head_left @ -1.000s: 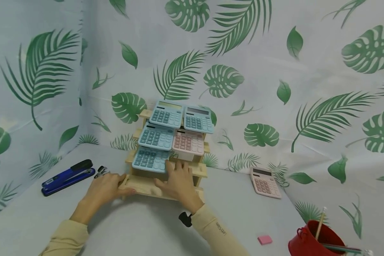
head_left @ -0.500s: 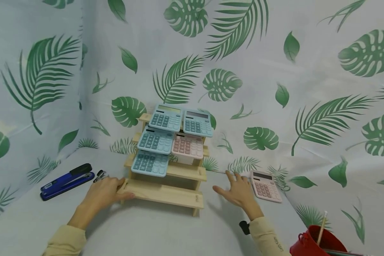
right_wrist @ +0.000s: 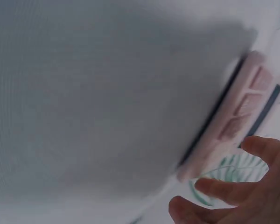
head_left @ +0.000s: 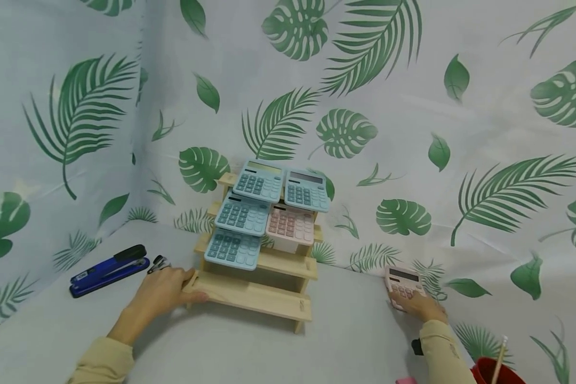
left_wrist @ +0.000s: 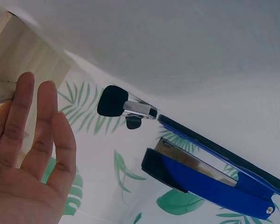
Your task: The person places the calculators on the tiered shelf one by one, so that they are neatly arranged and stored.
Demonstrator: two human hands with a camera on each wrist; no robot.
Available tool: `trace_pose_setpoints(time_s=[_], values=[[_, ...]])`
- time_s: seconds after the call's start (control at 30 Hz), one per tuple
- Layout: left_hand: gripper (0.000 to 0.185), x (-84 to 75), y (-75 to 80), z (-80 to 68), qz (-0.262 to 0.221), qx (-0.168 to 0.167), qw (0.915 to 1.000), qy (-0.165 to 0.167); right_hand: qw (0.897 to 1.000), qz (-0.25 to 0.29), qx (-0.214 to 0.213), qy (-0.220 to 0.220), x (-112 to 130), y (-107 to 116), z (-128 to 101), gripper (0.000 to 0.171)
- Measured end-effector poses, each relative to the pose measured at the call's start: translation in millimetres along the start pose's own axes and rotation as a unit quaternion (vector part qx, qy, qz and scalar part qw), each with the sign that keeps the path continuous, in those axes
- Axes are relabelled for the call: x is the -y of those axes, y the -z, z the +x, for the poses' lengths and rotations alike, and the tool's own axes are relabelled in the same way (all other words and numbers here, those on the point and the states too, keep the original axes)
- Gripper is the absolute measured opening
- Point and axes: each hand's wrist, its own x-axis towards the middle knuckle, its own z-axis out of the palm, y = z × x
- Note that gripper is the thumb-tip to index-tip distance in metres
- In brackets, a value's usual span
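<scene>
A stepped wooden rack (head_left: 254, 296) carries blue calculators (head_left: 259, 181) and a pink calculator (head_left: 290, 224). My left hand (head_left: 165, 290) holds the left end of its lowest step, thumb along the front edge. In the left wrist view, the fingers (left_wrist: 46, 126) lie against the rack's side; the thumb is out of sight. Far to the right, my right hand (head_left: 420, 306) reaches over another pink calculator (head_left: 403, 280) lying on the table. The right wrist view shows spread, slightly bent fingers (right_wrist: 228, 190) beside this calculator (right_wrist: 242, 102); the thumb is hidden there.
A blue stapler (head_left: 108, 271) lies left of the rack, with a small metal-and-black item (head_left: 159, 263) beside it. At the lower right stand a red bucket (head_left: 499, 370) with a pencil (head_left: 499, 357) and a pink block (head_left: 406, 381). Leaf-patterned cloth (head_left: 355, 133) backs the table.
My right hand has left the second-lowest step and travelled right to the pink calculator on the table. The left hand stays at the rack's left end. The head view has shifted slightly.
</scene>
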Motion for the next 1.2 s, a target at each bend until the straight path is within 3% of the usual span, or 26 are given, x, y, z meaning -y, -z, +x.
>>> trace_pose_setpoints(time_s=[0.17,0.4,0.67,0.8,1.0,1.2], values=[[0.072,-3.8,-1.7,0.4,0.002,-0.011,0.9999,-0.008,0.997,0.044,0.009,-0.060,-11.4,-10.7,1.0,0.120],[0.072,-5.6,-2.0,0.5,-0.001,-0.018,0.9998,-0.011,0.998,0.046,-0.006,-0.049,-10.3,-13.6,-3.6,0.119],[0.057,-0.4,-2.5,-0.5,-0.007,-0.029,0.9995,-0.015,0.999,0.008,0.030,0.008,8.4,-0.5,-10.3,0.111],[0.053,-1.4,-0.7,0.5,-0.008,-0.029,0.9994,-0.017,0.999,0.025,0.033,0.029,11.2,-0.2,-12.1,0.107],[0.059,-2.5,0.7,0.1,0.001,-0.020,0.9997,-0.016,0.997,0.024,-0.007,0.078,31.0,2.9,-34.8,0.107],[0.070,-2.5,0.6,-1.5,0.010,-0.024,0.9995,-0.015,0.987,0.023,-0.071,0.141,72.7,12.4,-82.4,0.102]])
